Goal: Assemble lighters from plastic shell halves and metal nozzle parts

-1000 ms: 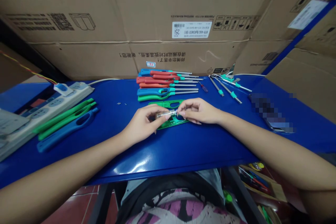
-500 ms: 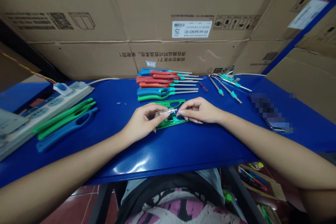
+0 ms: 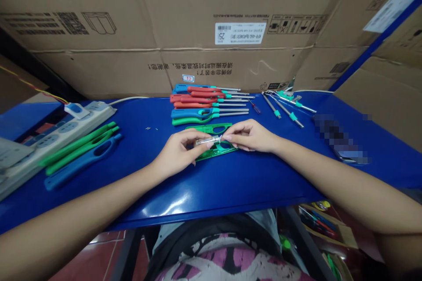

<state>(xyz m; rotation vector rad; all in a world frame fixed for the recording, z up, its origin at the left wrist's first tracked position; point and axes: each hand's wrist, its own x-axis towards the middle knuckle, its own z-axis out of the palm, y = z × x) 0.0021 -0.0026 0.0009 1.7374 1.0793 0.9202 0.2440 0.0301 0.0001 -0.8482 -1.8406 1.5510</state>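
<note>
My left hand (image 3: 176, 151) is closed around a small clear lighter fuel tank (image 3: 207, 140), its valve end toward the right. Fingertips of my right hand (image 3: 257, 136) are pinched together at that valve end; whatever is between them is too small to make out. Beneath both hands lie two green lighter handle halves (image 3: 211, 155), spread on the blue table (image 3: 204, 189) and partly hidden by my fingers. A teal part and a thin wire show in the nearer half.
Behind my hands lie several assembled long lighters (image 3: 198, 104) and a small screwdriver (image 3: 254, 106). Metal lighter tubes (image 3: 293, 116) and a blurred phone (image 3: 341, 140) are at the right. Lighter handles (image 3: 82, 151) lean by a power strip (image 3: 70, 128) at the left. A cardboard box (image 3: 184, 63) stands behind.
My right fingertips have moved slightly left and up, now meeting the tank's valve end. My left hand stays on the tank. The view has shifted a little.
</note>
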